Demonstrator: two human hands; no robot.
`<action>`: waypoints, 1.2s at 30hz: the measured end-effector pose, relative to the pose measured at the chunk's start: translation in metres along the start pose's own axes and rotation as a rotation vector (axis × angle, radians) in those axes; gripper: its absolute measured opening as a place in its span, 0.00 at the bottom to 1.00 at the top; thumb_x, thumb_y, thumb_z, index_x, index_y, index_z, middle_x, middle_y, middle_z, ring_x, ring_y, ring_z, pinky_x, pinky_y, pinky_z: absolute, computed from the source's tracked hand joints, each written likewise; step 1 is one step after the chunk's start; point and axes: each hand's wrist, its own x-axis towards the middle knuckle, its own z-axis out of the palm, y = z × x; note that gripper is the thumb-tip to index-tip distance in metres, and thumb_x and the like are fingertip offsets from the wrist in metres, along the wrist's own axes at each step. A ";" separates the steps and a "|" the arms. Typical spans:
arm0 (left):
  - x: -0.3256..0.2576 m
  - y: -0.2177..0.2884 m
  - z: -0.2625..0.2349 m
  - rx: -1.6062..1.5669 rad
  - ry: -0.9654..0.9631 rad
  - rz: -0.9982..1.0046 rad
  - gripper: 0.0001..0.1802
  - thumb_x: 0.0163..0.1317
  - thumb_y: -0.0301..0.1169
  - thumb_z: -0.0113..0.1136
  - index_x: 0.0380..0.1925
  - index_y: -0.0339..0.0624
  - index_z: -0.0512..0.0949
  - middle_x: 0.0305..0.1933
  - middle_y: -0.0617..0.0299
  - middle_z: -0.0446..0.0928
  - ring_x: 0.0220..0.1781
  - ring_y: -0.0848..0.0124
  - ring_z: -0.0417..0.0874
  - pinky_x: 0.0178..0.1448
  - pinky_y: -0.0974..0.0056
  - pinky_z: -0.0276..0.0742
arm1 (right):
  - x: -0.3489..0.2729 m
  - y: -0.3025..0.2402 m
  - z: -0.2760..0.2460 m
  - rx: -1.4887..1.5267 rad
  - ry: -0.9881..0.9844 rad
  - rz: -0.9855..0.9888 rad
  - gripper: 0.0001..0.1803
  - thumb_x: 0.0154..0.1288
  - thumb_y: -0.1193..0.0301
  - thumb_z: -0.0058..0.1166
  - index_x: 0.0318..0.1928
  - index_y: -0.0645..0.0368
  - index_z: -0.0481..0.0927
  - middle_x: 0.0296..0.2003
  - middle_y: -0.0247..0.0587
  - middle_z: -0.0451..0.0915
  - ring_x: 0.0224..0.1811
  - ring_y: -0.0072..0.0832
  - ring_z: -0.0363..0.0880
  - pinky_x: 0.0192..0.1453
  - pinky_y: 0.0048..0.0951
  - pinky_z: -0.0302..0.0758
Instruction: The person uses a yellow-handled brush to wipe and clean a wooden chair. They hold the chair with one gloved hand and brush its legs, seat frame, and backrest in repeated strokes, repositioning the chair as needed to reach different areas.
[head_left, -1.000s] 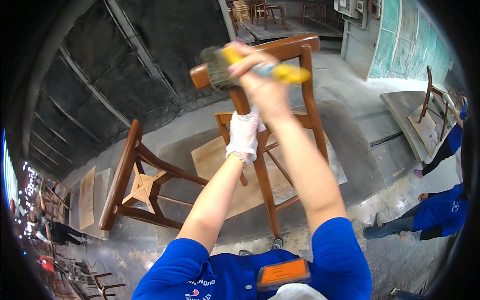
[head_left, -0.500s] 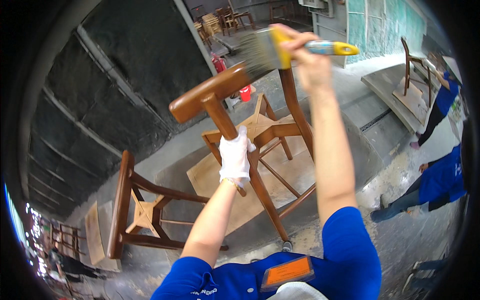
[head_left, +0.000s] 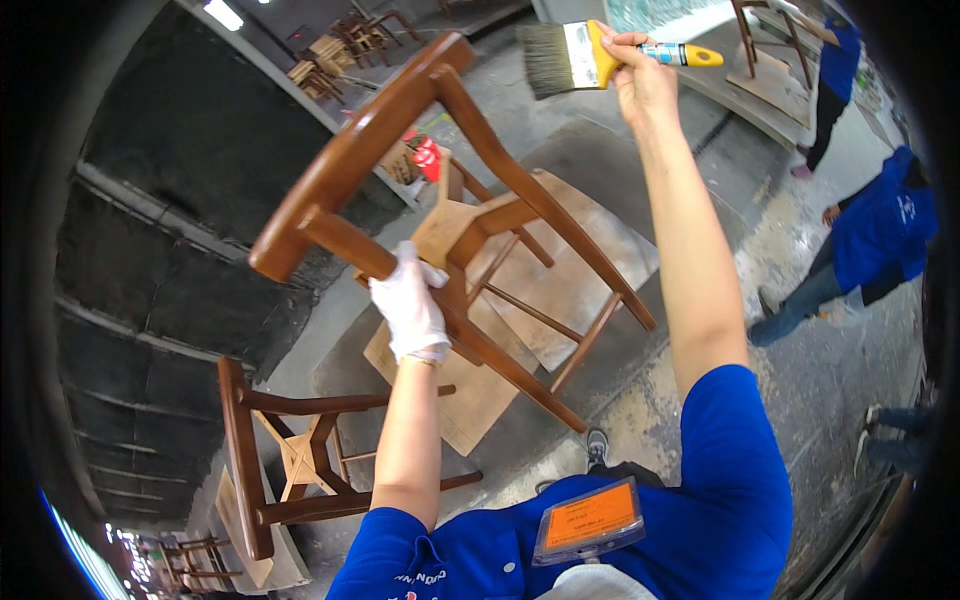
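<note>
My left hand (head_left: 410, 305), in a white glove, is wrapped round a rear post of a brown wooden chair frame (head_left: 530, 190). The chair is tilted, its broad top rail (head_left: 350, 160) toward the upper left and its seat frame bare, with pale wooden braces. My bare right hand (head_left: 640, 80) grips a wide paintbrush (head_left: 583, 60) with a yellow handle and dark bristles. The brush is apart from the chair, to the right of the top rail's far end, bristles pointing left.
A second chair frame (head_left: 245, 455) lies at the lower left. Flat boards (head_left: 590, 260) lie beneath the held chair. A dark panelled wall (head_left: 190, 130) stands at left. Two people in blue shirts (head_left: 885, 225) are on the right, one beside another chair (head_left: 775, 40).
The brush has come off the top rail and moved slightly up. The held chair has turned and shifted left with my left hand, and the view has swung too.
</note>
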 end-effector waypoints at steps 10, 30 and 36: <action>0.024 -0.002 0.006 -0.046 0.063 -0.020 0.18 0.75 0.27 0.59 0.22 0.43 0.73 0.19 0.65 0.69 0.23 0.71 0.73 0.37 0.62 0.78 | -0.242 0.093 -0.261 -0.150 0.744 0.467 0.12 0.62 0.89 0.65 0.39 0.59 0.82 0.46 0.48 0.89 0.50 0.39 0.90 0.56 0.38 0.87; -0.021 -0.002 0.036 -0.092 -0.201 0.004 0.05 0.74 0.23 0.65 0.37 0.36 0.79 0.21 0.58 0.76 0.20 0.68 0.77 0.36 0.58 0.83 | -0.524 -0.054 -0.493 -0.587 1.314 0.371 0.13 0.60 0.81 0.72 0.44 0.58 0.84 0.41 0.38 0.87 0.40 0.32 0.87 0.50 0.37 0.86; -0.002 -0.019 0.018 0.034 -0.266 -0.129 0.07 0.76 0.25 0.66 0.37 0.36 0.80 0.23 0.58 0.80 0.21 0.69 0.80 0.35 0.58 0.84 | -0.636 -0.163 -0.519 -0.817 1.665 0.329 0.27 0.57 0.78 0.75 0.55 0.70 0.77 0.41 0.46 0.87 0.35 0.36 0.90 0.41 0.40 0.90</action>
